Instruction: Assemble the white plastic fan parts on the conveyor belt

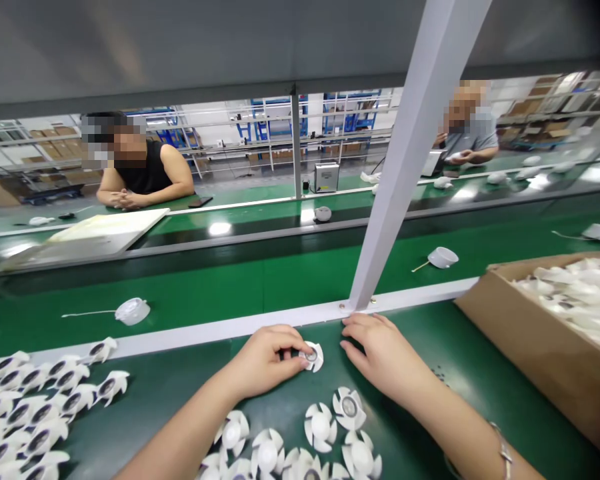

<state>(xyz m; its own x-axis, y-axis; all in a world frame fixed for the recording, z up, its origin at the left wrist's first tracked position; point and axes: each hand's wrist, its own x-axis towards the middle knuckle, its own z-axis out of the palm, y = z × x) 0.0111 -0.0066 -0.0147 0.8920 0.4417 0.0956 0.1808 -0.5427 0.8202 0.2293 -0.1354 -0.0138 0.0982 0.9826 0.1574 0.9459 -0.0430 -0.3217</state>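
Near the middle of the green worktop, my left hand (273,360) pinches a small white fan wheel (314,357) between thumb and fingers. To its right, my right hand (375,343) rests by the white rail with its fingers apart and nothing in them. Several loose white fan wheels (321,427) lie below and between my hands, some with a dark-ringed centre facing up. At the left, many more fan wheels (40,440) are spread in rows, their ringed centres showing.
A cardboard box (545,353) full of white parts stands at the right. A slanted white post (395,160) rises from the rail (190,337). Beyond it, the green belt (220,273) carries white round parts (133,311). Two people sit across the line.
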